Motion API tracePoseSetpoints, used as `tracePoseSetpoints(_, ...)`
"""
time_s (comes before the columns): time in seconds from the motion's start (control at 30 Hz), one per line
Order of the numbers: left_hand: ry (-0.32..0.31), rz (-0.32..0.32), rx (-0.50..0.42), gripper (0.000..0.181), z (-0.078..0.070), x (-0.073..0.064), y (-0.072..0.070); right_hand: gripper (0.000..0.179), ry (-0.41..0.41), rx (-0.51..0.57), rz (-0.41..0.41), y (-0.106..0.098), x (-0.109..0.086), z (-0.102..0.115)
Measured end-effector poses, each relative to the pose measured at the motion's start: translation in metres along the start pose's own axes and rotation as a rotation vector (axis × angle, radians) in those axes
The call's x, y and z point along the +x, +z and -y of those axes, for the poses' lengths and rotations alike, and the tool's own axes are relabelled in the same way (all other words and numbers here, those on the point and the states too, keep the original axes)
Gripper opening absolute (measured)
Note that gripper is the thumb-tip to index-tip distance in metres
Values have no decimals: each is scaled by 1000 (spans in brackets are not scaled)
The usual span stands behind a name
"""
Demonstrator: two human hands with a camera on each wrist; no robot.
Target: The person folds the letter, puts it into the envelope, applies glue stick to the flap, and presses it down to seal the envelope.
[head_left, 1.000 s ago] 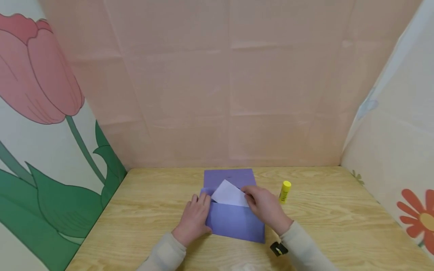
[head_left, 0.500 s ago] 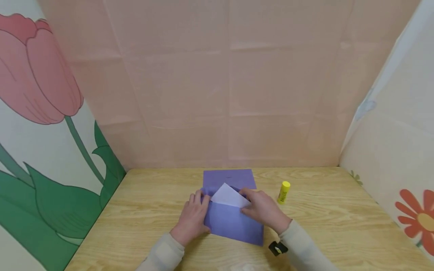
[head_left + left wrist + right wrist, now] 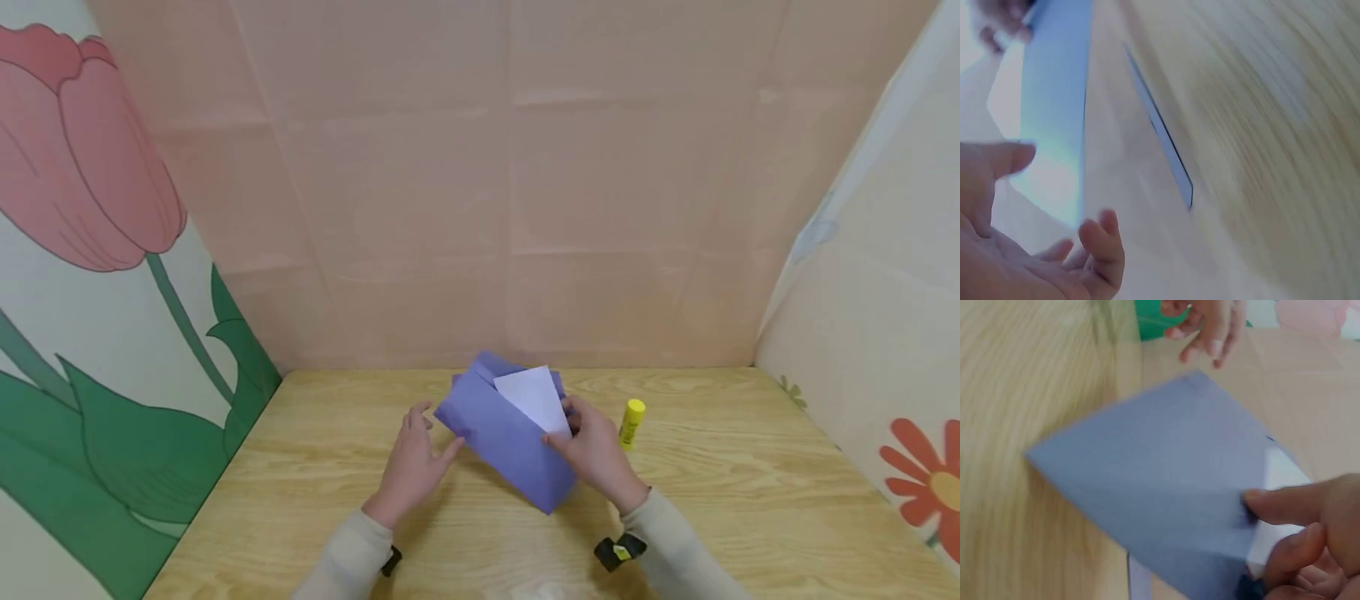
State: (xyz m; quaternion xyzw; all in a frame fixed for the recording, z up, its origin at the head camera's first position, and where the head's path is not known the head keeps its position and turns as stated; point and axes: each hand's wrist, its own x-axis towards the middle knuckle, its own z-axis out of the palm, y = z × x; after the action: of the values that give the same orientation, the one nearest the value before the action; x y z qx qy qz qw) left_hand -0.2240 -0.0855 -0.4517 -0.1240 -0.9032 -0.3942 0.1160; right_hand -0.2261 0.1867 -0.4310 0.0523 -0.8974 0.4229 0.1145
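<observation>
A purple envelope (image 3: 502, 433) is tilted up over the table, with a white sheet of paper (image 3: 534, 398) sticking out of its mouth. My right hand (image 3: 600, 450) pinches its right side, thumb on the front face, fingers behind. In the right wrist view that thumb presses the envelope (image 3: 1154, 469) beside the white paper. My left hand (image 3: 411, 467) is at the envelope's left corner with fingers spread and loosely bent, gripping nothing. The left wrist view shows its thumb overlapping the envelope (image 3: 1057, 81) and the other fingers below its end.
A second purple piece of paper (image 3: 1163, 137) lies flat on the wooden table (image 3: 315, 483) behind the envelope, mostly covered in the head view. A yellow glue stick (image 3: 632, 423) stands to the right of my right hand. A pink backdrop (image 3: 480, 208) rises at the table's back edge.
The right hand has lifted and turned the envelope, its left end now raised and its lower right corner pointing down. The left hand has let go and drawn slightly left.
</observation>
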Motion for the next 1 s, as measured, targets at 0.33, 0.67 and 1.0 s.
tracePoseSetpoints(0.33, -153, 208, -597, 31, -6, 5, -1, 41, 200, 288, -40, 8, -5, 7)
tracePoseSetpoints(0.67, -145, 114, -652, 18, -5, 5, 1, 39, 226, 376, 10, 11, -10, 9)
tracePoseSetpoints(1.0, -108, 150, -587, 14, -6, 10, -8, 12, 61, 406, 50, 7, -14, 8)
